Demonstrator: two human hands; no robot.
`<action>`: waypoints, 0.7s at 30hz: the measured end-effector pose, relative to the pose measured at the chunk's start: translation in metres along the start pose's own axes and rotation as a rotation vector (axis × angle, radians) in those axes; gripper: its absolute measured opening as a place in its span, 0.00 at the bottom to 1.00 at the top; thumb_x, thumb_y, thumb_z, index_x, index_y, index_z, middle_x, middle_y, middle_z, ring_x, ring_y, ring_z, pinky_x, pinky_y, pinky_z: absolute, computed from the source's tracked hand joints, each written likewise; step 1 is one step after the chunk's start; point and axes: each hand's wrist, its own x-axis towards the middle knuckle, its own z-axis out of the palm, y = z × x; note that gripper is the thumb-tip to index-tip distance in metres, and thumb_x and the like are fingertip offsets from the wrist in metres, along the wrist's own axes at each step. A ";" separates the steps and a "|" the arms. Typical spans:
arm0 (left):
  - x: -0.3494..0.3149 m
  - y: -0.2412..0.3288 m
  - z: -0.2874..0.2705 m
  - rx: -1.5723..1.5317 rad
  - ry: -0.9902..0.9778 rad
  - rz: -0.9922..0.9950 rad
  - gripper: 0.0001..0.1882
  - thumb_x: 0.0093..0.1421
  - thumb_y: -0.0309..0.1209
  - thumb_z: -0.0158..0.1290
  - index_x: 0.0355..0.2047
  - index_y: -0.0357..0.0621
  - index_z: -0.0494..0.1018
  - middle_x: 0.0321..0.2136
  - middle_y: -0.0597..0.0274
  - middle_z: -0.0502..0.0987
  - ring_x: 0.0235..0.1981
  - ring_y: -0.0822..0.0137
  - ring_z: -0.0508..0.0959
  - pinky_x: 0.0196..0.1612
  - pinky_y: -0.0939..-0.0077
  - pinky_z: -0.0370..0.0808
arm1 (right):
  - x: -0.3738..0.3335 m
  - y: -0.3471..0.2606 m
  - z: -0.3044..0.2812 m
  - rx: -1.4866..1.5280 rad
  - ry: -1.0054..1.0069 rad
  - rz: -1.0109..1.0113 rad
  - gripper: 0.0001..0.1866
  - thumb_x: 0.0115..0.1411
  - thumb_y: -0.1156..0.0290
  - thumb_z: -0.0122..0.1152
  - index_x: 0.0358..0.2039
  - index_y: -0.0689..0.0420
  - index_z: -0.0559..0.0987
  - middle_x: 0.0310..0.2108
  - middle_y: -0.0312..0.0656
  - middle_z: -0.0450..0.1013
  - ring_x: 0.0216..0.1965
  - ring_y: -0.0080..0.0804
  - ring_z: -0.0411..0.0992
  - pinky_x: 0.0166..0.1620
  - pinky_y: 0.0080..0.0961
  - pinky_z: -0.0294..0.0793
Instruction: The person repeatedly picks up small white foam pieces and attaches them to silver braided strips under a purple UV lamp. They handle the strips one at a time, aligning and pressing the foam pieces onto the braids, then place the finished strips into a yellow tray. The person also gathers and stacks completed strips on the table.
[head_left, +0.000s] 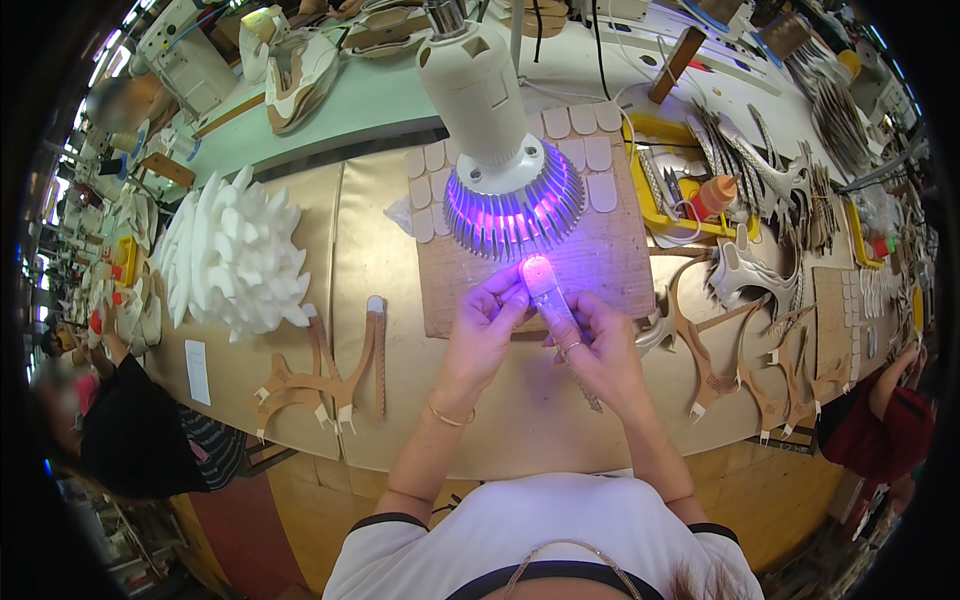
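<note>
Under the purple glow of a white and silver lamp (512, 205), I hold a narrow strap with a rounded tip (538, 272). The tip shines pink in the light, just below the lamp's finned head. My left hand (488, 330) pinches the strap from the left, near its rounded end. Farther down its length, my right hand (602, 350) grips it between thumb and fingers. The strap's lower end (590, 399) pokes out below my right hand. Behind my hands lies a brown board (620, 262) bearing rows of pale rounded tabs (601, 192).
At left, a pile of white foam-like pieces (235, 255) stands near brown strappy shoe parts (320, 382). On the right are a yellow tray (642, 205), an orange bottle (713, 196) and more brown shoe parts (698, 350). People sit at both sides.
</note>
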 end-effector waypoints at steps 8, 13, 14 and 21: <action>-0.003 0.002 -0.001 -0.044 -0.043 0.001 0.18 0.65 0.24 0.46 0.54 0.31 0.66 0.47 0.58 0.74 0.45 0.71 0.76 0.51 0.75 0.74 | -0.001 0.000 0.000 0.009 0.002 0.007 0.14 0.63 0.68 0.56 0.41 0.67 0.74 0.27 0.38 0.75 0.27 0.19 0.73 0.27 0.17 0.74; -0.005 0.004 0.001 -0.013 -0.021 -0.010 0.18 0.65 0.24 0.47 0.55 0.31 0.66 0.47 0.58 0.75 0.46 0.71 0.75 0.51 0.75 0.73 | -0.002 -0.001 0.000 0.012 0.010 0.003 0.13 0.63 0.68 0.55 0.41 0.67 0.74 0.27 0.38 0.74 0.27 0.19 0.73 0.27 0.17 0.74; -0.005 0.004 0.002 0.000 -0.009 -0.025 0.18 0.65 0.24 0.47 0.55 0.31 0.66 0.47 0.58 0.75 0.46 0.71 0.75 0.52 0.75 0.73 | -0.002 -0.001 0.000 0.022 0.007 0.004 0.13 0.63 0.68 0.55 0.41 0.67 0.74 0.27 0.38 0.74 0.27 0.19 0.73 0.27 0.17 0.74; -0.008 0.007 0.004 0.164 -0.038 0.093 0.18 0.65 0.23 0.46 0.55 0.30 0.67 0.47 0.57 0.75 0.47 0.71 0.75 0.53 0.75 0.72 | -0.003 -0.002 -0.001 0.005 0.002 0.025 0.13 0.63 0.68 0.55 0.41 0.67 0.74 0.27 0.37 0.74 0.26 0.18 0.72 0.26 0.17 0.73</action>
